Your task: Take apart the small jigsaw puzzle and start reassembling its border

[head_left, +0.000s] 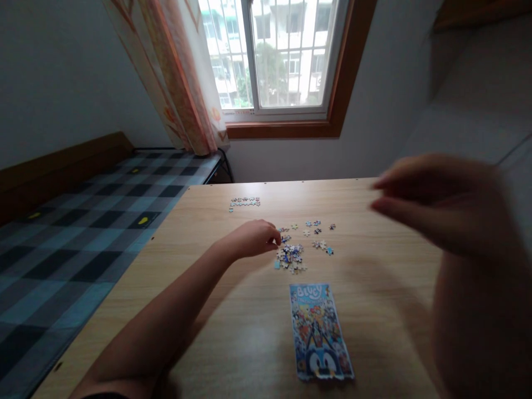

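My left hand [255,237] reaches across the wooden table [208,310] with its fingers pinched together at the left edge of a small pile of loose puzzle pieces [291,257]; what it pinches is too small to make out. My right hand [440,199] is raised close to the camera at the right, blurred, its fingers extended toward the left and nothing seen in it. A few joined pieces [245,203] lie in a short row farther back. A blue printed puzzle bag [319,331] lies flat near me.
More scattered pieces [318,227] lie beyond the pile. A bed with a checked blue and black cover [70,244] runs along the table's left side. A window [286,55] with a curtain [183,77] is behind the table.
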A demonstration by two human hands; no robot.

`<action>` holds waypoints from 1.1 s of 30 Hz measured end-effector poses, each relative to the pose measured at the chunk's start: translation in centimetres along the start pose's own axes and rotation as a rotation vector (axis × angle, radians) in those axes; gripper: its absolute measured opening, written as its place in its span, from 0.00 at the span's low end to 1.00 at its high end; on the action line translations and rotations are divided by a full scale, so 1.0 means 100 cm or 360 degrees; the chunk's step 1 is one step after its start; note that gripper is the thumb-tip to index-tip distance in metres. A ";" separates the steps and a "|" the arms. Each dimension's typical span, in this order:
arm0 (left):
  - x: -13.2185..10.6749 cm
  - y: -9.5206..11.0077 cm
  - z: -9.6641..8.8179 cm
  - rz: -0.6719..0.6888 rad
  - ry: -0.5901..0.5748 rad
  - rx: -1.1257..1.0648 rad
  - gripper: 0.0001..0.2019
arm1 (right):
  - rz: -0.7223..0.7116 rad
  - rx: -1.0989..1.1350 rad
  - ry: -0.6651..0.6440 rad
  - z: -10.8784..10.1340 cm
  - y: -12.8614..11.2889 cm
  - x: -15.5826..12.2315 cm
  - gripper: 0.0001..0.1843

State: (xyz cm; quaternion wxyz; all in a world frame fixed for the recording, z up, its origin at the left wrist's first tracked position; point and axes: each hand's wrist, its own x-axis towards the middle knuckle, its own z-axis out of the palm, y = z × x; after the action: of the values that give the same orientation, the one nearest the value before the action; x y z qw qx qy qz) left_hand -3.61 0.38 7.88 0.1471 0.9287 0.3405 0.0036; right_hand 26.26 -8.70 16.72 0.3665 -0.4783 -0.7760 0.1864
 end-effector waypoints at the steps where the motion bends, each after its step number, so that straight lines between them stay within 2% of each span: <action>1: 0.000 0.004 0.002 -0.0007 -0.0003 0.0016 0.08 | 0.0006 -0.0099 -0.0161 0.012 0.006 0.009 0.09; 3: 0.001 0.006 0.007 -0.0027 0.0017 0.0030 0.09 | 0.0069 -0.0334 -0.0587 0.043 0.022 0.028 0.09; 5: 0.002 0.004 0.012 -0.0053 0.0029 0.0037 0.09 | 0.0166 -0.0485 -0.0951 0.078 0.039 0.042 0.14; 7: 0.004 0.002 0.017 -0.0083 0.0022 0.0057 0.08 | 0.0128 -0.0497 -0.1087 0.105 0.053 0.048 0.16; 10: 0.005 0.000 0.023 -0.0116 0.0001 0.0105 0.09 | 0.0076 -0.0484 -0.1095 0.123 0.061 0.047 0.17; 16: 0.005 0.000 0.028 -0.0156 0.0030 0.0079 0.06 | 0.0146 -0.0572 -0.1110 0.126 0.067 0.046 0.19; 23: 0.006 0.000 0.029 -0.0180 0.0025 0.0022 0.07 | 0.0230 -0.0679 -0.1142 0.134 0.074 0.048 0.15; 29: 0.006 -0.002 0.028 -0.0249 -0.0038 -0.0016 0.05 | 0.0253 -0.0710 -0.1131 0.125 0.078 0.048 0.15; 33: 0.004 -0.004 0.022 -0.0210 -0.0041 -0.0070 0.05 | 0.0297 -0.0752 -0.1182 0.115 0.078 0.050 0.16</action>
State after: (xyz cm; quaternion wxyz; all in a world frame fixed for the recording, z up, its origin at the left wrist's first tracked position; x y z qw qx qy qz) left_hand -3.30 0.30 5.60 0.1717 0.9007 0.3988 -0.0106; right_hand 21.02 0.07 6.02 -0.0746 -0.5175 -0.8298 0.1953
